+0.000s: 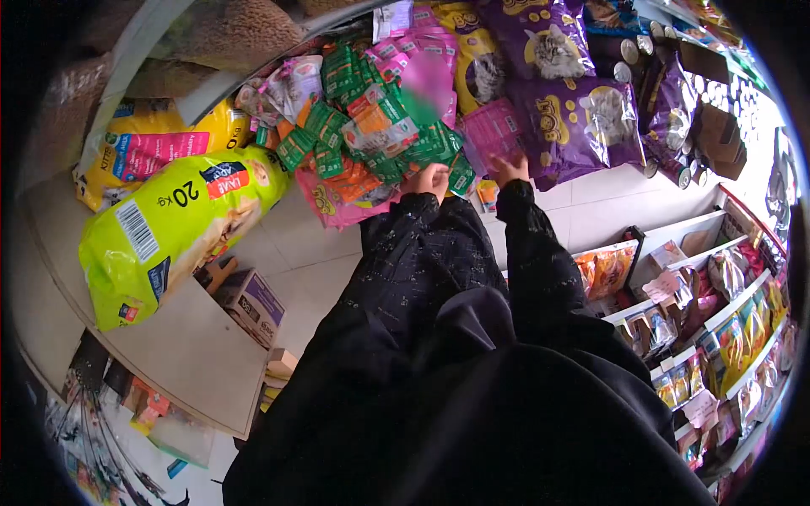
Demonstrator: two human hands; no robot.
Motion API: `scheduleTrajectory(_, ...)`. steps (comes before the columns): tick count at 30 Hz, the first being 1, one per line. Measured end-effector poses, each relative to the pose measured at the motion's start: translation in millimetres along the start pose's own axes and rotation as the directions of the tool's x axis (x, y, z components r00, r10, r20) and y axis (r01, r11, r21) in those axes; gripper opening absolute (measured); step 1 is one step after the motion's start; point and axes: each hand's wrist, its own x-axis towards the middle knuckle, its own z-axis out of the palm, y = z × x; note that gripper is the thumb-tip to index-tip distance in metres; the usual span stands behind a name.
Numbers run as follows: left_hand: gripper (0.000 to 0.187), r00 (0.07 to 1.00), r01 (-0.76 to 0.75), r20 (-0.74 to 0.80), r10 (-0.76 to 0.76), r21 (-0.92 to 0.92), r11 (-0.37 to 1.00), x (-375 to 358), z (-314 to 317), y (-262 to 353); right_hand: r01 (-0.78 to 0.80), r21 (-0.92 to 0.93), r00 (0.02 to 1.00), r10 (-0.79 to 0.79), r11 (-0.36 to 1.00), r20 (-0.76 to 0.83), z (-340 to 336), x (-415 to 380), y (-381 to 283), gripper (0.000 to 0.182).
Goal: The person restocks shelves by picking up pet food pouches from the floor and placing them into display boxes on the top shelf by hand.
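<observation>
1. The pile of small packets (380, 135), green, orange and pink, lies on the tiled floor (295, 253). It is the landmark for every place below. Both hands are at its near edge.
2. Left hand (429, 180): at the near edge of the pile, fingers curled and touching green packets there. Whether it grips one cannot be told; the knuckles hide the fingertips.
3. Right hand (509, 169): just right of the pile, at the edge of a pink pouch (492, 131), fingers bent onto it. A firm grip cannot be told.
4. Both arms wear black sleeves (439, 253) and reach from the near side towards the pile.
5. Judgement: the step in hand looks like sorting or picking from the pile, both hands at the start of a grasp and nothing lifted clear yet.
6. Judgement: the next move calls for closing on a single packet without dragging its neighbours, since they overlap loosely and would slide.
7. Right of the pile: purple cat-food bags (582, 118), overlapping, with tins (633, 55) beyond them.
8. Left of the pile: a big yellow-green sack (177, 228) marked 20 kg, on a low platform (194, 346), and a small cardboard box (253, 304) below it.
9. Far right of the pile: shelves (717, 337) with hanging sachets.
</observation>
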Motion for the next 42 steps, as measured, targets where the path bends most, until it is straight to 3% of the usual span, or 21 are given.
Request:
scheduleTrajectory(2, 0.016, 1.000, 0.016, 0.003, -0.016, -0.010, 1.000, 10, 5, 7, -0.393, 0.344, 0.917, 0.337, 0.853, 0.211, 8, 15, -15, 0.037)
scheduleTrajectory(3, 0.017, 0.999, 0.036, 0.015, -0.036, -0.011, 0.999, 14, 8, 9, -0.402, 0.350, 0.914, 0.349, 0.846, 0.208, 14, 11, -26, 0.037)
scheduleTrajectory(5, 0.019, 0.997, 0.073, 0.038, -0.072, -0.013, 0.997, 20, 12, 10, -0.246, 0.512, 0.927, 0.353, 0.823, -0.122, 40, -10, -72, 0.023)
scheduleTrajectory(6, 0.019, 0.996, 0.077, 0.045, -0.077, -0.005, 0.997, 21, 13, 11, -0.252, 0.516, 0.924, 0.363, 0.819, -0.124, 35, 3, -45, 0.023)
scheduleTrajectory(8, 0.020, 0.996, 0.087, 0.006, -0.087, 0.013, 0.996, 23, 12, 15, -0.328, 0.039, 0.932, 0.330, 0.944, -0.153, 19, 75, 4, 0.016)
scheduleTrajectory(9, 0.020, 0.996, 0.093, -0.015, -0.093, 0.022, 0.995, 23, 11, 14, -0.338, -0.212, 0.938, 0.310, 0.917, -0.155, 15, 91, 33, 0.014)
scheduleTrajectory(10, 0.020, 0.995, 0.099, -0.013, -0.098, 0.029, 0.995, 23, 10, 11, -0.345, -0.210, 0.936, 0.318, 0.915, -0.153, 16, 84, 28, 0.014)
scheduleTrajectory(14, 0.026, 0.985, 0.171, 0.037, -0.169, -0.082, 0.982, 30, 17, -9, -0.237, -0.141, 0.970, 0.227, 0.961, -0.082, 19, 23, -36, 0.020)
scheduleTrajectory(17, 0.030, 0.990, 0.138, 0.059, -0.127, -0.250, 0.958, 39, 21, -17, 0.078, 0.165, 0.997, -0.073, 0.983, -0.036, 31, -7, -46, 0.011)
scheduleTrajectory(18, 0.030, 0.990, 0.136, 0.060, -0.124, -0.250, 0.959, 42, 20, -9, 0.080, 0.166, 0.996, -0.075, 0.983, -0.037, 34, -21, -53, 0.011)
scheduleTrajectory(20, 0.029, 0.950, 0.291, 0.040, -0.309, -0.471, 0.832, 49, 17, 9, 0.346, 0.103, 0.929, -0.355, 0.933, 0.099, 37, -51, -70, 0.013)
scheduleTrajectory(24, 0.030, 0.832, 0.438, 0.078, -0.549, -0.700, 0.564, 59, 5, 15, 0.477, 0.081, 0.849, -0.482, 0.875, 0.215, 29, -107, -99, 0.013)
scheduleTrajectory(26, 0.030, 0.784, 0.457, 0.095, -0.613, -0.757, 0.467, 56, 0, 15, 0.672, -0.183, 0.735, -0.618, 0.717, 0.277, 18, -125, -104, 0.014)
scheduleTrajectory(27, 0.029, 0.847, 0.444, 0.107, -0.520, -0.679, 0.584, 48, -4, 16, 0.744, -0.300, 0.668, -0.670, 0.597, 0.324, 14, -134, -105, 0.014)
scheduleTrajectory(29, 0.028, 0.934, 0.356, 0.163, -0.318, -0.500, 0.789, 28, -12, 18, 0.731, -0.362, 0.680, -0.666, 0.579, 0.307, 1, -149, -108, 0.014)
scheduleTrajectory(31, 0.026, 0.921, 0.389, 0.236, -0.310, -0.597, 0.701, 7, -20, 34, 0.718, -0.423, 0.685, -0.670, 0.553, 0.286, -10, -160, -109, 0.013)
scheduleTrajectory(32, 0.026, 0.902, 0.431, 0.315, -0.295, -0.678, 0.595, -3, -21, 46, 0.605, -0.276, 0.796, -0.569, 0.747, 0.204, -15, -165, -107, 0.016)
scheduleTrajectory(33, 0.026, 0.909, 0.417, 0.315, -0.274, -0.679, 0.604, -13, -21, 53, 0.457, -0.100, 0.885, -0.441, 0.884, 0.149, -21, -171, -115, 0.018)
scheduleTrajectory(34, 0.026, 0.915, 0.403, 0.335, -0.227, -0.704, 0.585, -20, -21, 57, 0.479, -0.089, 0.874, -0.465, 0.873, 0.137, -29, -179, -126, 0.018)
scheduleTrajectory(36, 0.027, 0.923, 0.366, 0.369, -0.113, -0.746, 0.556, -34, -26, 80, 0.026, 0.326, 0.993, -0.062, 0.945, 0.100, -41, -204, -159, 0.031)
scheduleTrajectory(42, 0.025, 0.890, 0.237, 0.440, 0.118, -0.668, 0.705, -81, -67, 187, 0.226, 0.299, 0.943, -0.286, 0.927, 0.173, -74, -261, -220, 0.043)
